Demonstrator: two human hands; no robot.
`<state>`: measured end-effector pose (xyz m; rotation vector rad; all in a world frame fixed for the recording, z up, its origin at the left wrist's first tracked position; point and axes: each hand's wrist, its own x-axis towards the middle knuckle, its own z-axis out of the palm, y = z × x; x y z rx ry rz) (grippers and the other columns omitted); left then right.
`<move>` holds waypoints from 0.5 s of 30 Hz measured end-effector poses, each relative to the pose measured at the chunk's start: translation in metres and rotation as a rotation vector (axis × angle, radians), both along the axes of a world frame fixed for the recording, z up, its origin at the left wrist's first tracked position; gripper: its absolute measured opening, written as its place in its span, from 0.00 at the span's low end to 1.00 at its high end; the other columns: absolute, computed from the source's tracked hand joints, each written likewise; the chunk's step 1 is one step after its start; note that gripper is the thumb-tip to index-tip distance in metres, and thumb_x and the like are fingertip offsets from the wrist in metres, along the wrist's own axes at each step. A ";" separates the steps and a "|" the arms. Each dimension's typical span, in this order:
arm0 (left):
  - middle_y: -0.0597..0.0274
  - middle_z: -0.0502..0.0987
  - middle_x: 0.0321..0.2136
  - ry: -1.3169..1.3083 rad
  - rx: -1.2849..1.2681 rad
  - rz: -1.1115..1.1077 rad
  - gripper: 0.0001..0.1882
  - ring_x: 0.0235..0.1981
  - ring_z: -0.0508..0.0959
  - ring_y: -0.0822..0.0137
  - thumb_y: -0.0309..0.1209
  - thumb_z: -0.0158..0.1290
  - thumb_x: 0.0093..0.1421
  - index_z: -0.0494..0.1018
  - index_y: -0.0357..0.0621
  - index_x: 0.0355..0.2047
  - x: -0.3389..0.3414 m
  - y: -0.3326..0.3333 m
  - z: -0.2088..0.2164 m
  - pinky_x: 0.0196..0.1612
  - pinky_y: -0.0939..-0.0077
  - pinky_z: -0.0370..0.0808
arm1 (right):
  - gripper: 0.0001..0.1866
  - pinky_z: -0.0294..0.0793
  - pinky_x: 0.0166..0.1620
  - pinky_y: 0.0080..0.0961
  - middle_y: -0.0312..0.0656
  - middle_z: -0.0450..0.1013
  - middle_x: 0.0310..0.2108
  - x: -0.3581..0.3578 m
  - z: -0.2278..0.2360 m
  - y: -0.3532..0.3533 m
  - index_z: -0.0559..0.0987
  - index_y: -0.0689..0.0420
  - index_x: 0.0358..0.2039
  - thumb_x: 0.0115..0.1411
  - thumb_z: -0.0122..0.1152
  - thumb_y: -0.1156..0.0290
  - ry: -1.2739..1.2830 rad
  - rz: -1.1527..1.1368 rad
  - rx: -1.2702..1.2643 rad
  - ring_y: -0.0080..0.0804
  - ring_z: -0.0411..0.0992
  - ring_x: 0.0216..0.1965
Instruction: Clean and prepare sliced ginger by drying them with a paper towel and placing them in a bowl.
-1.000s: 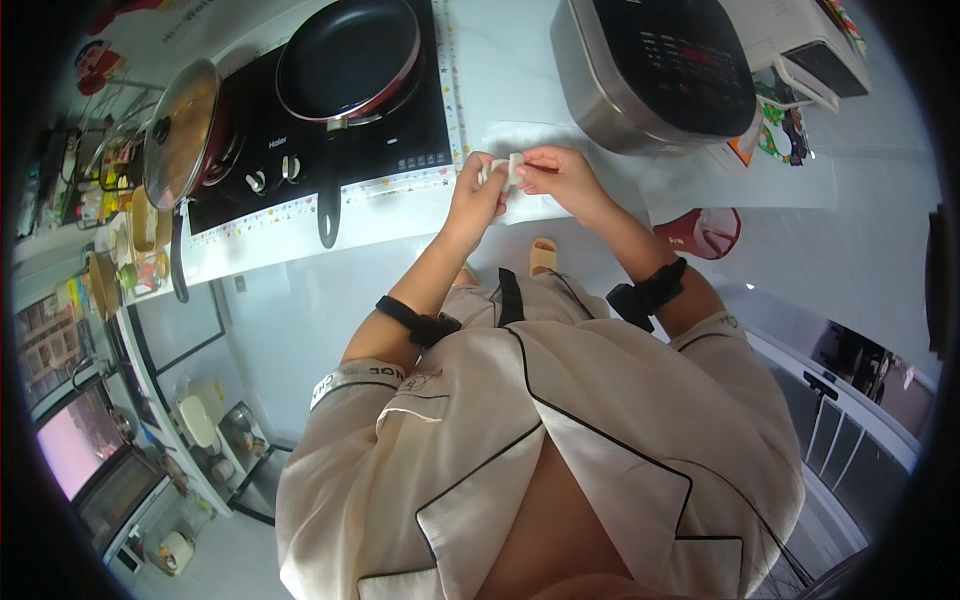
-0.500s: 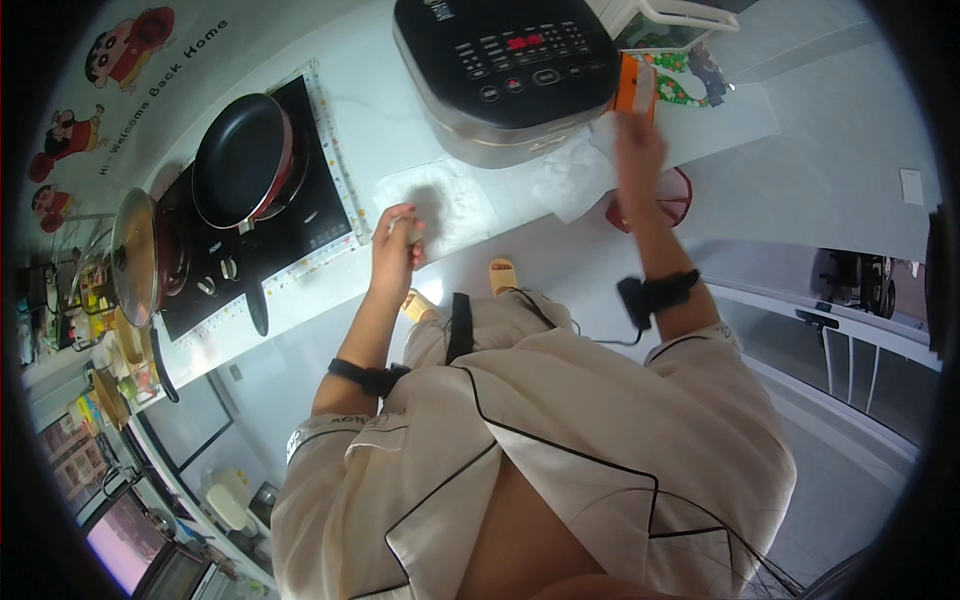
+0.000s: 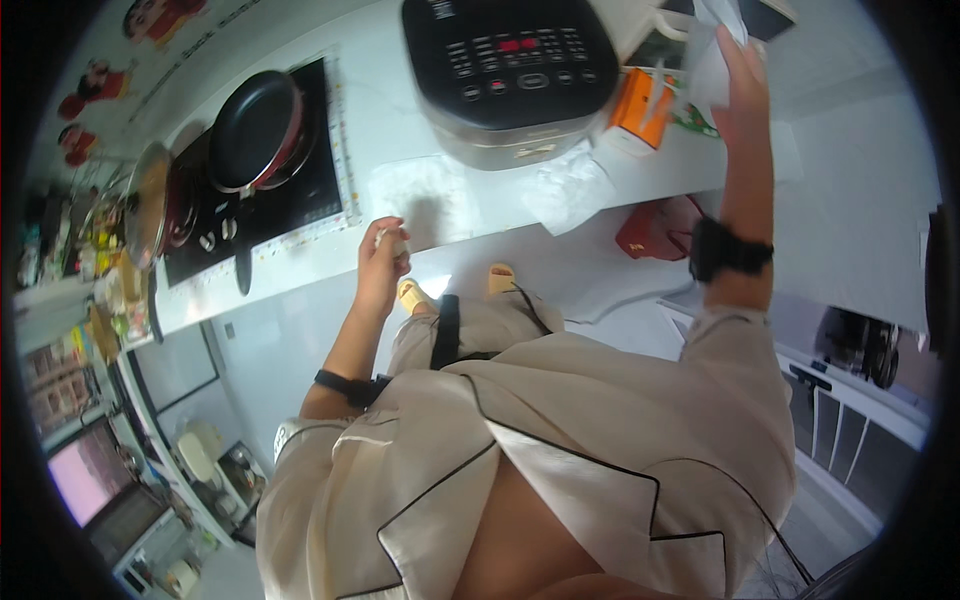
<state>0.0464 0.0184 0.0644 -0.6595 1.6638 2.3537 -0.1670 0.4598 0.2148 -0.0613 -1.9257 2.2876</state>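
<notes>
My right hand (image 3: 742, 80) is raised at the far right, its fingers closed on a white tissue (image 3: 710, 68) that hangs in the air. Below and left of it stands an orange tissue box (image 3: 640, 108), a pale strip sticking up from its top. In front of the counter edge, my left hand (image 3: 380, 262) is curled around a small pale object (image 3: 398, 242), mostly hidden by the fingers. A flat white sheet (image 3: 400, 190) lies on the counter just beyond that hand, and a crumpled white sheet or bag (image 3: 568, 192) lies to its right.
A black-topped multicooker (image 3: 510, 70) with a lit red display stands at the back middle. On the left, a frying pan (image 3: 255, 130) sits on a black cooktop (image 3: 318, 150), its handle reaching over the counter edge. A lidded pan (image 3: 150, 205) is farther left. A red bag (image 3: 655, 228) sits below the counter.
My right hand has moved up and right from beside the orange box and now has a white tissue in it. My left hand stays curled near the counter edge. The view has shifted slightly.
</notes>
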 end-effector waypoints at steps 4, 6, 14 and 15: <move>0.65 0.71 0.32 -0.001 -0.034 -0.017 0.11 0.20 0.63 0.78 0.31 0.46 0.68 0.69 0.49 0.49 0.009 -0.013 0.003 0.22 0.85 0.60 | 0.21 0.75 0.39 0.23 0.37 0.75 0.40 0.076 0.015 -0.133 0.73 0.57 0.53 0.61 0.62 0.65 -0.220 0.522 0.318 0.22 0.73 0.38; 0.65 0.71 0.31 0.030 0.016 -0.097 0.13 0.20 0.63 0.78 0.31 0.45 0.68 0.68 0.50 0.52 -0.001 -0.010 0.020 0.22 0.84 0.60 | 0.26 0.74 0.41 0.19 0.38 0.75 0.43 0.098 -0.006 -0.187 0.70 0.60 0.58 0.61 0.62 0.67 -0.225 0.831 0.257 0.21 0.73 0.42; 0.69 0.69 0.26 -0.033 0.770 0.090 0.17 0.21 0.63 0.76 0.44 0.44 0.67 0.69 0.47 0.47 -0.018 -0.058 0.000 0.24 0.83 0.62 | 0.19 0.70 0.48 0.27 0.40 0.74 0.43 0.107 -0.114 -0.339 0.74 0.63 0.51 0.65 0.56 0.63 -0.389 0.632 -0.465 0.25 0.71 0.44; 0.70 0.67 0.23 -0.067 0.811 0.109 0.19 0.21 0.63 0.77 0.47 0.44 0.68 0.70 0.45 0.45 -0.021 -0.065 -0.004 0.24 0.83 0.62 | 0.19 0.71 0.47 0.27 0.40 0.74 0.42 0.106 -0.130 -0.342 0.74 0.64 0.50 0.65 0.56 0.63 -0.369 0.580 -0.414 0.24 0.71 0.43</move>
